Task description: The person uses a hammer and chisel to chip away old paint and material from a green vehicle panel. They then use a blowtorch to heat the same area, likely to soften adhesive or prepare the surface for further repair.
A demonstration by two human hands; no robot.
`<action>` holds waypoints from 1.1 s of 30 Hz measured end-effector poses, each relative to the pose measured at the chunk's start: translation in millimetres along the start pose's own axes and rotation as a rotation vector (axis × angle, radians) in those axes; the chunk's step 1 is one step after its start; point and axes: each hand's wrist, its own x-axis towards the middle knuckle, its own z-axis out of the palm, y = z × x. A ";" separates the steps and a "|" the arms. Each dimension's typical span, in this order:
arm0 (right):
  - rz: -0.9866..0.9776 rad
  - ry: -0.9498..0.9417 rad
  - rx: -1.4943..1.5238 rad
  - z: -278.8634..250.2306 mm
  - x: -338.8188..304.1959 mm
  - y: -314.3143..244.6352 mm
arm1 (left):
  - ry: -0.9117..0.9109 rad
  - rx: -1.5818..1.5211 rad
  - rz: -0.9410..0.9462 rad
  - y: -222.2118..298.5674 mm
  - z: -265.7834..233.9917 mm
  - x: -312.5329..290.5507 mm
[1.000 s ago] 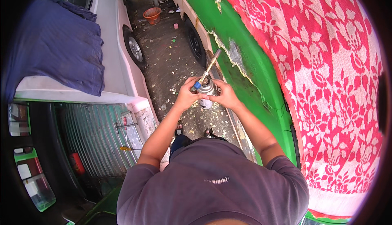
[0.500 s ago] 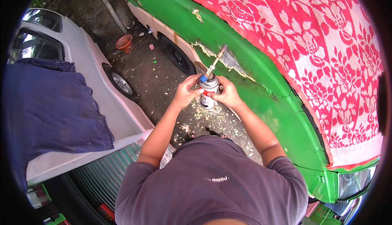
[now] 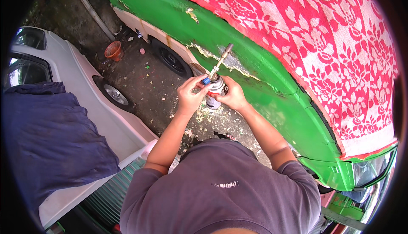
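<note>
A gas torch (image 3: 219,65) with a metal nozzle is fitted on top of a white and red gas canister (image 3: 212,102), held upright in front of me. My left hand (image 3: 191,93) has its fingertips on the torch's blue knob (image 3: 205,81), its thumb by the canister's upper side. My right hand (image 3: 233,93) is wrapped round the canister from the right. The nozzle points up and away to the right, toward the green vehicle's side (image 3: 255,70), where paint and filler are broken away. No flame shows at the nozzle tip.
A red and pink floral cloth (image 3: 314,42) covers the green vehicle's upper part. At left stands a white vehicle (image 3: 95,98) with a dark blue cloth (image 3: 55,132) over it. An orange pot (image 3: 114,51) and scattered paint chips (image 3: 204,117) lie on the ground between them.
My left fingers have shifted from the canister's side up onto the blue knob. The surroundings have slid leftward in view. My right hand still holds the canister.
</note>
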 end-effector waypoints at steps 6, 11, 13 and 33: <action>-0.002 -0.044 0.002 -2.0 7.3 -8.4 | 0.154 0.023 0.035 -3.2 5.4 -2.5; -0.068 -0.022 0.020 -1.3 9.7 -5.8 | 0.214 0.043 0.077 -1.3 9.2 -4.5; -0.082 -0.008 0.025 -2.0 9.9 -6.8 | 0.211 0.052 0.082 1.5 9.9 -4.8; -0.097 0.060 -0.013 -12.1 1.5 -7.9 | 0.314 -0.142 -0.060 -3.0 31.8 -15.1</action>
